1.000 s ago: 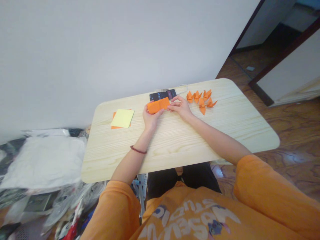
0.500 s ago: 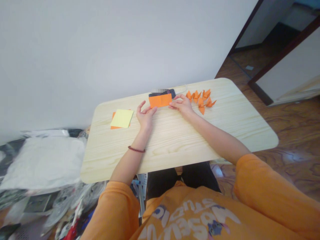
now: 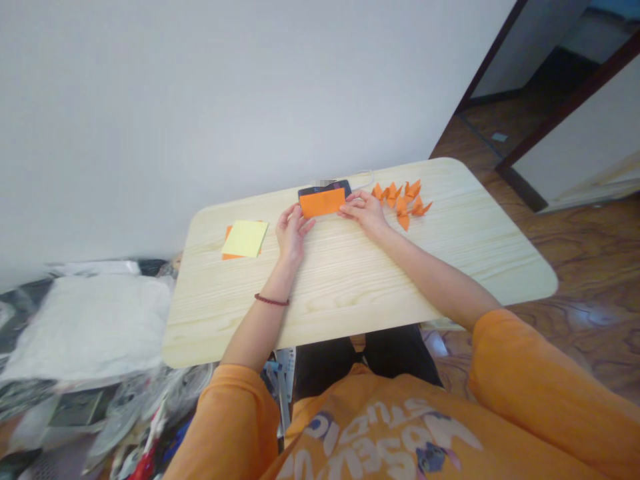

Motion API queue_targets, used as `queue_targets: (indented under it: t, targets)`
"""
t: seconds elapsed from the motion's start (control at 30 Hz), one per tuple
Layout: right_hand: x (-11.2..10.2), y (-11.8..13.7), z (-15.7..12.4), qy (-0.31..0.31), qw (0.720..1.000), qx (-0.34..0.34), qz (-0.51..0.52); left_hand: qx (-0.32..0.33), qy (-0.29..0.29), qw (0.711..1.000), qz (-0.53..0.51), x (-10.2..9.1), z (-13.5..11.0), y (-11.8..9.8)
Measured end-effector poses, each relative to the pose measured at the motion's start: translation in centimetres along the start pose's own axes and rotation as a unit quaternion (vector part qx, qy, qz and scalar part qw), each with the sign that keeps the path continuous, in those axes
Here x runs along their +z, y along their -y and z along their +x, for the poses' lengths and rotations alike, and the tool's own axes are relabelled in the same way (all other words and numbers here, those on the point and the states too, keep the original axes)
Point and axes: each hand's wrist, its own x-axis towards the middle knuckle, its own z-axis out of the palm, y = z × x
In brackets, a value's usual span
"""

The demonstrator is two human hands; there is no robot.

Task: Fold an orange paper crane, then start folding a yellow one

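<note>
An orange sheet of paper (image 3: 323, 203), folded to a long rectangle, is held between my two hands near the back of the table. At its left end, my left hand (image 3: 291, 230) has its fingers closed on the edge. My right hand (image 3: 364, 210) pinches the lower right corner. Just behind the paper lies a dark phone (image 3: 342, 186), partly covered by it. Several orange folded paper cranes (image 3: 403, 200) sit to the right of my right hand. Left of my left hand is a stack of square paper, a yellow sheet (image 3: 245, 239) over an orange one (image 3: 229, 256).
The pale wooden table (image 3: 350, 287) has rounded corners and stands against a white wall (image 3: 225, 100). A white cable (image 3: 369, 176) runs behind the phone. Plastic-wrapped bags (image 3: 90, 327) and clutter lie at the lower left. A doorway and wooden floor (image 3: 590, 313) are at right.
My left hand has shifted its hold to the left end of the orange paper, its fingers drawn closer together. The paper has moved slightly right. My right hand stays almost still.
</note>
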Motion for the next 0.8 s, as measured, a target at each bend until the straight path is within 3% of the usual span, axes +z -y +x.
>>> queue_targets:
  t: [0.2, 0.57, 0.8]
  targets:
    - [0.3, 0.0, -0.3, 0.012, 0.999, -0.016, -0.032, -0.038, 0.009, 0.999, 0.003, 0.1, 0.1, -0.4]
    - [0.2, 0.0, -0.1, 0.013, 0.997, -0.037, -0.061, -0.037, 0.044, 0.998, -0.003, 0.0, 0.2, -0.6]
    - [0.6, 0.9, -1.0, 0.04, 0.991, -0.083, -0.098, 0.041, 0.01, 0.998, 0.056, -0.3, 0.4, 0.4]
